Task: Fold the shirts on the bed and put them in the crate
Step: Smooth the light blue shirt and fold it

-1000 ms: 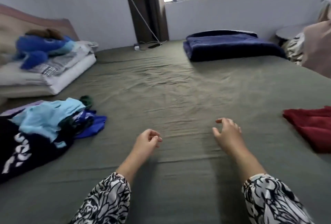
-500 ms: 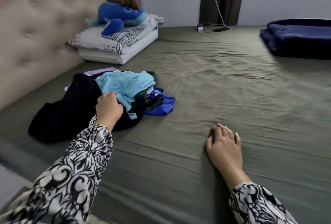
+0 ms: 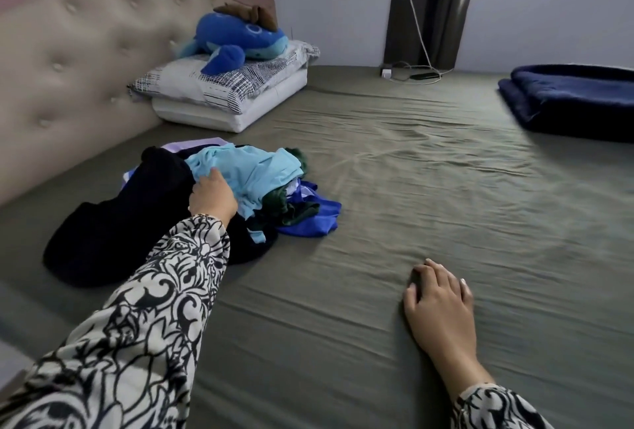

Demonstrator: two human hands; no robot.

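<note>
My left hand (image 3: 212, 196) reaches into the heap of crumpled shirts (image 3: 192, 202) near the padded beige headboard (image 3: 68, 68), fingers curled into the light blue cotton shirt (image 3: 254, 171) to pull it free. My right hand (image 3: 439, 305) lies flat with straight fingers on the olive-green bedsheet (image 3: 411, 171), I think for support. No crate is visible.

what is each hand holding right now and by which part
The left hand grips the light blue shirt at its near-left edge, atop the clothes pile. The right hand holds nothing; it rests flat on the bed sheet.
</note>
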